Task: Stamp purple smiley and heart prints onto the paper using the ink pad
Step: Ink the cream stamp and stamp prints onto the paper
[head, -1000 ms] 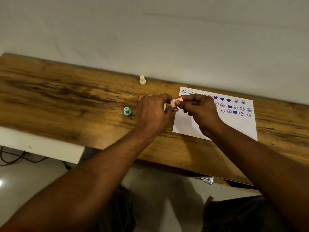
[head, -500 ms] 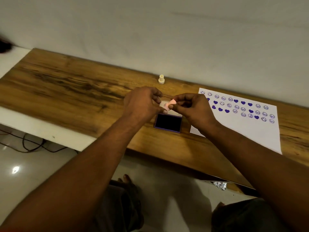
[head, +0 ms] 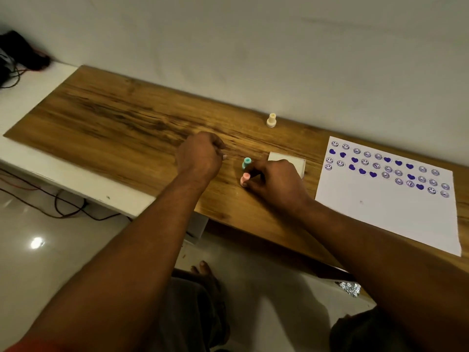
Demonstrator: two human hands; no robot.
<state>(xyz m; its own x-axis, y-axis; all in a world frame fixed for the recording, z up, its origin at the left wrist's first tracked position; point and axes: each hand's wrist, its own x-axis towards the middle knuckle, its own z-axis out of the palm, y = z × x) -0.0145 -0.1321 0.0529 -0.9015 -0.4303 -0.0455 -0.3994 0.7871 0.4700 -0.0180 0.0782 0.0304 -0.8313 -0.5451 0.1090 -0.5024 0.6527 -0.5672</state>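
Note:
My right hand (head: 275, 181) grips a small pink stamp (head: 245, 179) that stands upright on the wooden table (head: 121, 123). A teal stamp (head: 246, 163) stands just behind it, touching my fingers. My left hand (head: 200, 156) hovers to the left with fingers curled and nothing visible in it. A white square, the shut ink pad (head: 286, 158), lies behind my right hand, partly hidden. The white paper (head: 390, 209) at the right carries rows of purple smileys and hearts along its far edge.
A cream stamp (head: 271, 120) stands near the wall at the back. Dark cables (head: 15, 62) lie on a white ledge at the far left. The table's front edge runs just below my wrists, with my knees and the floor beneath.
The ink pad, open with its dark face showing half a second ago, is now shut and white. My right hand has set the pink stamp down beside the teal one. My left hand has drawn away left.

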